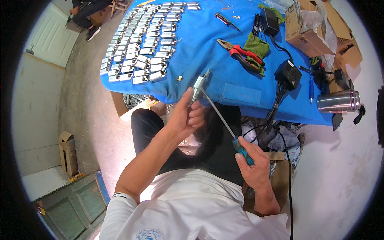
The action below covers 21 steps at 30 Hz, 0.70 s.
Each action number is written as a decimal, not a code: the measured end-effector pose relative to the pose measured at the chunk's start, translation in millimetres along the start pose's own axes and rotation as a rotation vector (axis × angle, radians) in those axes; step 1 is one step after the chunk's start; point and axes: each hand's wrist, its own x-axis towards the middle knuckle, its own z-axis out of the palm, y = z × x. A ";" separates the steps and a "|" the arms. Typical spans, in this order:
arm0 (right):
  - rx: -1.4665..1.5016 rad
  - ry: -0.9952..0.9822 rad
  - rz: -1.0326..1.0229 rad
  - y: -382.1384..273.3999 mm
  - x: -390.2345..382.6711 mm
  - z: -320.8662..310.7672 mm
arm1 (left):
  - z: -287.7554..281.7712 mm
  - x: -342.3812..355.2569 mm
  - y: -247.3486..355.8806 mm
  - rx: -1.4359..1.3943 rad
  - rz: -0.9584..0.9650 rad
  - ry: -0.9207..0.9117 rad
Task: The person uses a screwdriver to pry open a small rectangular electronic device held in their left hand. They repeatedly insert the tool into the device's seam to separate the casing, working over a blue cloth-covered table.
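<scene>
My left hand (187,118) is closed on a small silver metal part (198,85) with a narrow end, held at the near edge of the blue-covered table (204,48). In my right hand (257,166) is a screwdriver (219,113) with a long steel shaft and a teal handle. Its tip meets the side of the metal part, or lies just beside it; which one I cannot tell. Rows of similar silver metal parts (138,44) cover the table's left side. A tiny pale yellow piece (179,78) lies between them and my left hand.
Red-handled pliers (242,56) rest on a green cloth. Right of them are a black adapter (288,75) with cables, a blue pen (311,92) and a steel flask (338,101). An open cardboard box (308,38) stands far right. A black cable hangs beside my right arm.
</scene>
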 end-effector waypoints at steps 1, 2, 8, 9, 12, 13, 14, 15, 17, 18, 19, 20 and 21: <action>-0.005 -0.002 -0.004 0.1 0.3 -0.2 | -1.0 -0.2 0.5 0.027 0.003 0.007; -0.009 -0.004 -0.008 0.6 0.7 -0.2 | -2.0 -0.2 1.2 0.042 0.001 0.011; -0.060 0.011 -0.035 -0.5 3.1 3.0 | 1.2 -1.1 2.3 0.187 0.036 0.115; -0.071 0.010 -0.037 -1.9 3.8 2.7 | 0.1 -1.3 2.0 0.200 0.042 0.118; -0.103 0.017 -0.067 -4.7 5.8 0.3 | 0.7 -0.8 0.9 0.228 0.071 0.132; -0.114 0.022 -0.079 -4.5 6.0 -0.4 | 1.3 -0.4 0.6 0.236 0.082 0.138; -0.123 0.026 -0.092 -3.9 6.1 -1.1 | 1.9 -0.6 0.6 0.239 0.082 0.146; -0.133 0.031 -0.104 -3.7 6.3 -1.6 | 2.7 -1.0 0.7 0.243 0.082 0.154; -0.138 0.033 -0.105 -5.9 7.1 -3.2 | 3.2 -0.6 0.7 0.258 0.083 0.167; -0.140 0.035 -0.105 -6.7 7.5 -4.0 | 2.8 -0.3 0.9 0.270 0.085 0.172; -0.144 0.038 -0.104 -7.0 7.9 -4.7 | 2.6 0.2 0.9 0.282 0.086 0.178; -0.146 0.039 -0.105 -7.4 8.4 -5.0 | 2.5 -0.3 1.1 0.282 0.086 0.177; -0.148 0.041 -0.106 -7.4 9.0 -5.3 | 2.6 -1.0 1.2 0.283 0.087 0.177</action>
